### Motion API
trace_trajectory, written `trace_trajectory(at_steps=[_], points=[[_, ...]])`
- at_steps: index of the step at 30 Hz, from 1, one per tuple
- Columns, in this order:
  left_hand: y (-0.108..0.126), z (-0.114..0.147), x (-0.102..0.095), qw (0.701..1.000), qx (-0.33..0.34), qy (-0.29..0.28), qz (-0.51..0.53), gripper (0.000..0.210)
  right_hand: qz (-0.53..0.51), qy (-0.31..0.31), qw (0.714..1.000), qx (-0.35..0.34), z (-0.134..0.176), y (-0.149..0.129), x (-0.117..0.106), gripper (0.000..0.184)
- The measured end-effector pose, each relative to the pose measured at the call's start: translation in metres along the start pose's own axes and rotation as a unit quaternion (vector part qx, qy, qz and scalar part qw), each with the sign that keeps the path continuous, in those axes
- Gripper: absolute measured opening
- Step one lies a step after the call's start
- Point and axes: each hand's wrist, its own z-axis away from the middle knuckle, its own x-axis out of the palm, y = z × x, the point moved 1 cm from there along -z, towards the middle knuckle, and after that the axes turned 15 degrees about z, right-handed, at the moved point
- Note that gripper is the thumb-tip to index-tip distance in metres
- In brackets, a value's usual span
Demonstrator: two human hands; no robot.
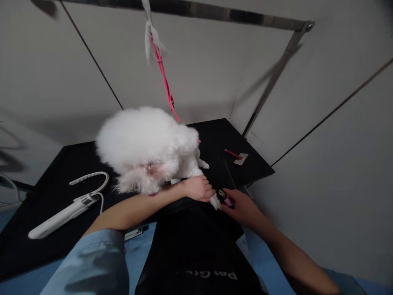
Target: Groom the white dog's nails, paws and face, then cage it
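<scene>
A fluffy white dog is on the black grooming table. My left hand is closed around one of its legs, and the white paw sticks out past my fingers. My left forearm passes just below a patch of pinkish skin in the fur. In my right hand is a pair of nail clippers with a purple-pink handle. The clippers' metal head points toward the paw, a small gap away. The dog's other paw rests on the table top.
A pink lead runs from the dog up to a metal bar. White clippers or a styling tool with a corded end lies on the left. A red stick-like tool rests on a pale card at the right.
</scene>
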Motion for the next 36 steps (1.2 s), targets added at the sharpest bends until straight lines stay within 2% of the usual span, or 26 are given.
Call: trace_trajectory(at_steps=[3,5,7,9,13,20,24,26,28,30,31,33,35,36], points=[[0.003,-0.002,-0.006,1.0,-0.002,-0.002,0.009,0.033,0.175,-0.015,0.983,-0.048,0.011,-0.016,-0.02,0.039],[0.004,-0.003,-0.013,1.0,0.0,0.003,0.011,0.034,0.219,-0.053,0.972,-0.068,0.012,-0.027,-0.032,0.027],[0.004,-0.003,-0.021,1.0,0.003,-0.002,0.012,0.038,0.216,-0.105,0.967,-0.079,0.008,-0.035,-0.044,0.015],[0.005,-0.004,-0.027,1.0,-0.002,-0.018,0.012,0.039,0.211,-0.136,0.965,-0.079,0.001,-0.04,-0.053,0.013],[0.005,-0.007,-0.034,0.999,-0.02,-0.049,0.013,0.039,0.229,-0.157,0.957,-0.079,-0.014,-0.048,-0.062,0.017],[0.004,-0.009,-0.035,0.999,-0.014,-0.034,0.007,0.039,0.262,-0.163,0.949,-0.069,-0.023,-0.059,-0.063,0.026],[0.005,-0.007,-0.035,0.999,-0.015,-0.037,0.012,0.038,0.245,-0.219,0.942,-0.073,-0.025,-0.059,-0.074,0.025],[0.006,-0.007,-0.035,0.999,-0.008,-0.034,0.012,0.04,0.252,-0.222,0.939,-0.072,-0.024,-0.056,-0.075,0.025],[0.007,-0.007,-0.035,0.999,0.002,-0.03,0.013,0.037,0.304,-0.151,0.938,-0.074,-0.019,-0.051,-0.072,0.023],[0.009,-0.007,-0.036,0.999,0.005,-0.029,0.015,0.027,0.382,-0.017,0.917,-0.115,-0.014,-0.045,-0.065,0.018],[0.009,-0.007,-0.037,1.0,0.002,-0.026,0.018,0.024,0.417,0.057,0.893,-0.159,-0.011,-0.042,-0.062,0.019],[0.01,-0.009,-0.04,0.999,-0.003,-0.011,0.031,0.021,0.454,0.193,0.827,-0.269,-0.006,-0.036,-0.059,0.023],[0.011,-0.01,-0.044,0.999,0.0,0.013,0.05,0.019,0.455,0.287,0.764,-0.357,-0.003,-0.03,-0.06,0.023],[0.011,-0.011,-0.046,0.998,0.003,0.024,0.061,0.017,0.451,0.31,0.743,-0.385,-0.003,-0.028,-0.062,0.023]])
